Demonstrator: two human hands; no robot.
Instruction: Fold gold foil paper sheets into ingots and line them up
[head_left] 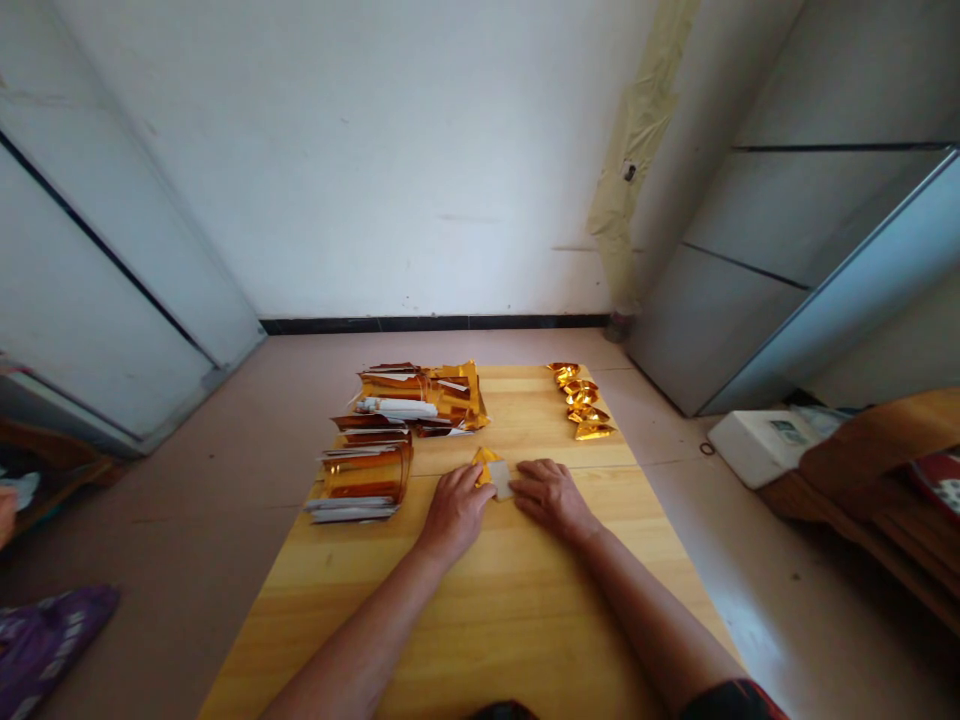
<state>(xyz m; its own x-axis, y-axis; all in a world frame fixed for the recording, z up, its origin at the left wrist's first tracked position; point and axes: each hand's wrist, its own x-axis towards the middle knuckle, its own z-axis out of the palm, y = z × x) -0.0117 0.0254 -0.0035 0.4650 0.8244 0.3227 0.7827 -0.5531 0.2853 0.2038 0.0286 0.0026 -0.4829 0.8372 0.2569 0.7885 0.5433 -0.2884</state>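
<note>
A small sheet of gold foil paper [501, 482], partly folded with its pale backing showing, lies on the wooden table [465, 620] between my hands. My left hand [456, 503] grips its left side, thumb and fingers closed over the folded gold part. At the right edge of the paper, my right hand [553, 497] lies palm down with its fingers stretched out flat, fingertips at the sheet. The fingers cover some of the paper's edges.
Stacks of curled gold foil sheets [367, 478] lie at the table's left, with more foil sheets [450, 390] behind them. Several folded gold foil pieces [581, 400] form a row at the far right. A white box [750, 447] stands right of the table; a purple bag [56, 645] lies at left.
</note>
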